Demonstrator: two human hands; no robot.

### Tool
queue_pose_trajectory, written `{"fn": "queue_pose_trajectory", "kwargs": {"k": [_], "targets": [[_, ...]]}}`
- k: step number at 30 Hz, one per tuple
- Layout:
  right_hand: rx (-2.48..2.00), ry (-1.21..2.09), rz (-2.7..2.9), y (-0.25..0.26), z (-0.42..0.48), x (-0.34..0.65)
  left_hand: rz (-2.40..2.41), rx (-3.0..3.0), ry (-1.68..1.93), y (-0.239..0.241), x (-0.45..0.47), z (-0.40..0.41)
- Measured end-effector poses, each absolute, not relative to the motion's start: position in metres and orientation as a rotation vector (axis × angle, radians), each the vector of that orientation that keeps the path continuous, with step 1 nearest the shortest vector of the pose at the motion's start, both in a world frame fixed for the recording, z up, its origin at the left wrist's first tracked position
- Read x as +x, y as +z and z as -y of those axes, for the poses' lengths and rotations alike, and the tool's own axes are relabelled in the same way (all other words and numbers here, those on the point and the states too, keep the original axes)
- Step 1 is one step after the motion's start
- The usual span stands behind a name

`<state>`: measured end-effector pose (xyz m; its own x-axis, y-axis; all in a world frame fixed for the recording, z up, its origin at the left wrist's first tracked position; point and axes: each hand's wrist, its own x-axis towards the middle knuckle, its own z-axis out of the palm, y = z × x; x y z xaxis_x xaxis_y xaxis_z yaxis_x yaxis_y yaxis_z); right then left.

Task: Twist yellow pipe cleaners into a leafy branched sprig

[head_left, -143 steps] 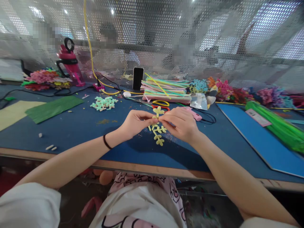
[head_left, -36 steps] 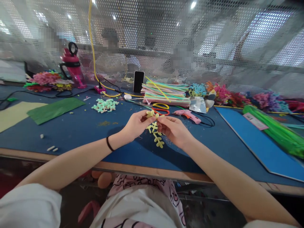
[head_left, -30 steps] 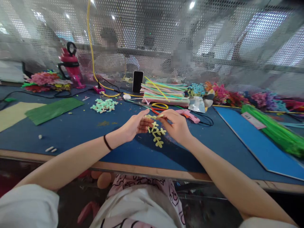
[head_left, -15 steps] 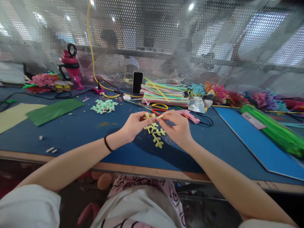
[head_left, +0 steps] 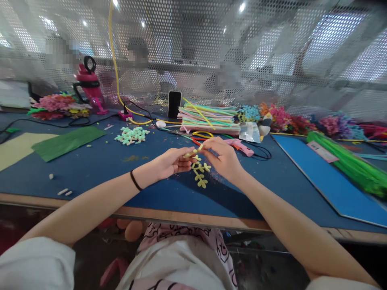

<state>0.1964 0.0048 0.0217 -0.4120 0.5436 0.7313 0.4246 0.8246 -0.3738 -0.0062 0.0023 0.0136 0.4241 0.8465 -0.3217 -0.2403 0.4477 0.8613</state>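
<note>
A pale yellow pipe-cleaner sprig (head_left: 199, 175), bent into small leaf-like loops, hangs between my hands over the table. My left hand (head_left: 174, 163) pinches its upper part between thumb and fingers, which cover some of the loops. From the other side, my right hand (head_left: 223, 158) closes thumb and forefinger on the sprig's yellow upper end. Just behind the hands lie a yellow coil (head_left: 203, 135) and a pink glue gun (head_left: 240, 146) with a black cord.
A stack of pastel pipe cleaners (head_left: 210, 119) stands behind, beside an upright phone (head_left: 174, 104). Mint-green pieces (head_left: 133, 135) and a green sheet (head_left: 68, 143) lie left. Right are a blue board (head_left: 329, 181) and green pipe cleaners in a bag (head_left: 350, 165). A pink bottle (head_left: 90, 88) stands far left.
My left hand has turned, its fingers now curled below the sprig's top, covering more loops. My right hand remains at the upper end, raised slightly. The lower loops hang much as before.
</note>
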Motion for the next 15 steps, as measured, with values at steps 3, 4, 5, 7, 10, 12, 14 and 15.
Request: {"fn": "queue_pose_trajectory", "kwargs": {"k": [3,4,5,7,10,12,14,15], "targets": [[-0.691,0.064,2.072,0.023,-0.002,0.196,-0.763,0.856,0.861,0.012,-0.005,-0.001],[-0.696,0.068,2.066,0.023,-0.001,0.195,-0.748,0.884,0.884,0.011,-0.004,-0.001],[-0.709,0.093,2.051,0.023,0.0,0.193,-0.747,0.922,0.91,0.011,-0.004,-0.001],[-0.783,0.224,1.993,0.021,0.003,0.19,-0.765,1.033,0.992,0.01,-0.003,-0.001],[-0.997,0.664,1.795,0.017,0.006,0.185,-0.838,1.339,1.151,0.009,-0.003,-0.001],[-1.103,0.964,1.633,0.015,0.006,0.183,-0.894,1.569,1.224,0.009,-0.005,-0.001],[-1.117,1.051,1.592,0.015,0.006,0.183,-0.893,1.623,1.233,0.009,-0.006,-0.002],[-1.094,0.993,1.643,0.016,0.006,0.183,-0.87,1.55,1.204,0.009,-0.007,-0.002]]}}
